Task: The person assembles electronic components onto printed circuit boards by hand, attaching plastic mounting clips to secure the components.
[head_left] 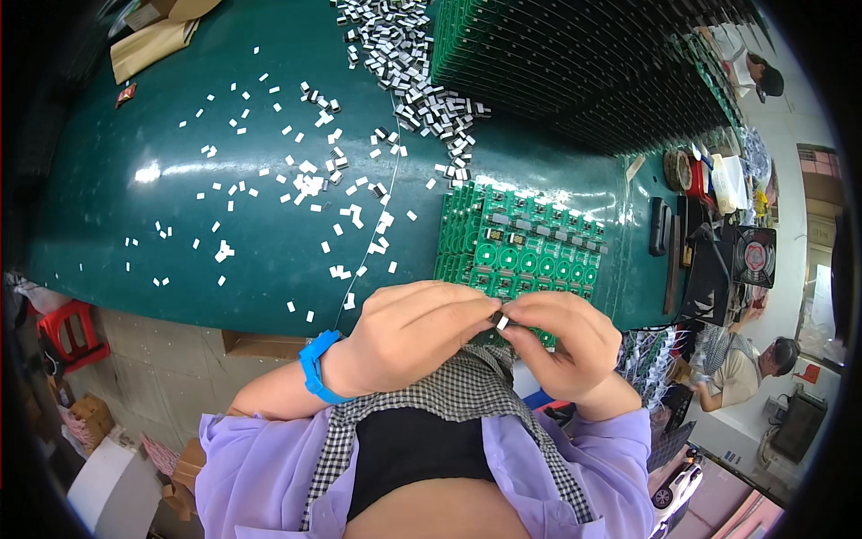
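Observation:
Just in front of my body, a small black block-shaped electronic component with a white face point(501, 320) is pinched between both hands. My left hand point(409, 325), with a blue band at the wrist, closes its fingertips on one side of it. From the other side, my right hand point(575, 341) grips it between thumb and forefinger. Right behind and partly under my fingers lies a stack of green circuit boards point(530, 260) with round outlines and rows of small parts. Two boards' worth of display parts point(505, 237) show near its middle; my hands hide its near edge.
Loose white pieces point(310, 184) lie scattered over the green table point(117, 234). A heap of black-and-white components point(404, 63) sits at the back, beside tall stacked circuit boards point(575, 81). A black fan point(754, 255) stands right; a co-worker point(736, 368) sits beyond.

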A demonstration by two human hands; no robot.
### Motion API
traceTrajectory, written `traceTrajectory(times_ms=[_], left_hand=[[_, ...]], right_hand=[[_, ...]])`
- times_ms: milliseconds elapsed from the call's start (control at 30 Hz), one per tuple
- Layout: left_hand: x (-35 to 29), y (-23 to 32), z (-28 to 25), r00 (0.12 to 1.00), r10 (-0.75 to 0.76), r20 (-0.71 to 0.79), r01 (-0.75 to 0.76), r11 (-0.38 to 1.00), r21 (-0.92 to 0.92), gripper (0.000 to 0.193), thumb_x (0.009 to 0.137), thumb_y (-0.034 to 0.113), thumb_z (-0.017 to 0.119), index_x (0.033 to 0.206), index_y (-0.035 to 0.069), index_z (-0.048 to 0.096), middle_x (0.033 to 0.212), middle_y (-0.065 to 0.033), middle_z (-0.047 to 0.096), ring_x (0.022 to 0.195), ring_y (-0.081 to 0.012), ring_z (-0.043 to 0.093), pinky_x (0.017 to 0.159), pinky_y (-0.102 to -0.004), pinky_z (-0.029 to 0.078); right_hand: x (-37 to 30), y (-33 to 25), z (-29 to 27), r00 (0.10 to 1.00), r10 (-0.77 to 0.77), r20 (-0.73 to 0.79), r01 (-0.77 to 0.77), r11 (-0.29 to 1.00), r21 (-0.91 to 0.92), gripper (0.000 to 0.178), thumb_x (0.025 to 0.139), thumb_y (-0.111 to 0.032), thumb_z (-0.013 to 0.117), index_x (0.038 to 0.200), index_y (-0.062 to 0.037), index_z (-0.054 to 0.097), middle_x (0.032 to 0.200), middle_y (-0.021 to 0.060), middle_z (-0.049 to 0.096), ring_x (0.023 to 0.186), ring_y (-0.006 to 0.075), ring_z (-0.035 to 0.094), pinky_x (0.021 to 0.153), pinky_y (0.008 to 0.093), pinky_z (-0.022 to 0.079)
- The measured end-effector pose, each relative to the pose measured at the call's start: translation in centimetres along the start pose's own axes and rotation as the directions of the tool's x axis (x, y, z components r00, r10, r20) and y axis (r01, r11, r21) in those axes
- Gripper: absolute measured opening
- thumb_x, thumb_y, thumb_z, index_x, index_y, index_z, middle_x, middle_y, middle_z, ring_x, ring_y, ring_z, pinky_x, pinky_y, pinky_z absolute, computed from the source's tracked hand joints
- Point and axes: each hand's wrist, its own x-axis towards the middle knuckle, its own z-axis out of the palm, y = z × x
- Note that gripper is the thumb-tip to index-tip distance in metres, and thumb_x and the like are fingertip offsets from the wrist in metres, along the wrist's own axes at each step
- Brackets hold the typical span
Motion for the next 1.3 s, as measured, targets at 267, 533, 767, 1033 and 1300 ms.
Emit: traceTrajectory(times_ms=[267, 533, 767, 1033, 1300], left_hand=[[1.0, -0.2, -0.8, 0.997, 0.067, 0.029, -0.071, 0.981, 0.183, 0.02, 0.066, -0.006, 0.069, 0.085, -0.001, 0.065, 0.073, -0.0111, 0.063, 0.058, -0.0237, 0.06, 0.051, -0.0312, 0.048], [1.0, -6.1, -2.9, 0.93, -0.359, -0.076, 0.29, 0.593, 0.751, 0.027, 0.079, -0.001, 0.062, 0.106, -0.001, 0.057, 0.099, -0.0147, 0.056, 0.087, -0.0327, 0.056, 0.075, -0.0398, 0.046], [0.4, -6.9, -3.0, 0.895, -0.445, -0.023, 0.318, 0.602, 0.733, 0.021, 0.077, -0.002, 0.062, 0.098, -0.001, 0.058, 0.091, -0.0139, 0.054, 0.084, -0.034, 0.054, 0.073, -0.0404, 0.046], [1.3, -4.1, -2.8, 0.859, -0.493, -0.14, 0.511, 0.843, 0.168, 0.018, 0.078, -0.002, 0.065, 0.097, -0.003, 0.064, 0.087, -0.0126, 0.065, 0.077, -0.0224, 0.065, 0.069, -0.03, 0.05], [1.9, -1.2, -2.3, 0.9, -0.437, 0.013, 0.436, 0.896, -0.086, 0.02, 0.076, -0.004, 0.067, 0.096, -0.003, 0.067, 0.089, -0.0114, 0.066, 0.078, -0.0183, 0.065, 0.071, -0.0277, 0.052]], right_hand=[[0.2, 0.6, 0.2, 0.994, -0.083, -0.064, 0.074, 0.988, -0.134, 0.024, 0.067, 0.005, 0.074, 0.088, 0.0011, 0.065, 0.084, 0.0129, 0.066, 0.072, 0.0244, 0.066, 0.06, 0.0302, 0.055], [1.1, 4.1, -1.2, 0.999, 0.014, -0.045, -0.032, 0.89, -0.455, 0.02, 0.07, 0.004, 0.07, 0.088, -0.0022, 0.064, 0.085, 0.0084, 0.061, 0.073, 0.0237, 0.062, 0.061, 0.0311, 0.051], [0.9, 4.1, -1.1, 0.999, -0.028, -0.025, 0.012, 0.864, -0.504, 0.022, 0.068, 0.004, 0.067, 0.089, -0.0019, 0.065, 0.087, 0.0077, 0.061, 0.073, 0.0227, 0.063, 0.059, 0.0309, 0.052], [0.8, 4.0, -1.2, 1.0, -0.02, 0.011, 0.023, 0.861, -0.508, 0.026, 0.067, 0.004, 0.065, 0.092, -0.0013, 0.066, 0.088, 0.0082, 0.062, 0.074, 0.0227, 0.064, 0.06, 0.0305, 0.053], [0.8, 4.1, -1.1, 0.999, -0.027, -0.024, 0.011, 0.861, -0.509, 0.021, 0.07, 0.003, 0.067, 0.091, -0.0013, 0.065, 0.086, 0.008, 0.062, 0.072, 0.0226, 0.064, 0.059, 0.0305, 0.053]])
